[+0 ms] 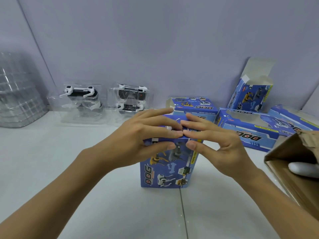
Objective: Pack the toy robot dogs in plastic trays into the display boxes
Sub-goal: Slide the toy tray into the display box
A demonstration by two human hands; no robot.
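Both my hands, left (148, 135) and right (208, 137), press the upright blue printed cardboard display box's (166, 169) top flap shut, fingertips meeting, steadying it on the white counter (69, 169).

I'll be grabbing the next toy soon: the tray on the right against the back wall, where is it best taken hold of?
Probably by the two short side edges of the clear plastic tray, not the dog. It leans against the wall with its open face toward you, so come from the front, one hand at each end. The thin white legs stick out and look fragile; the flat rim gives firmer purchase.
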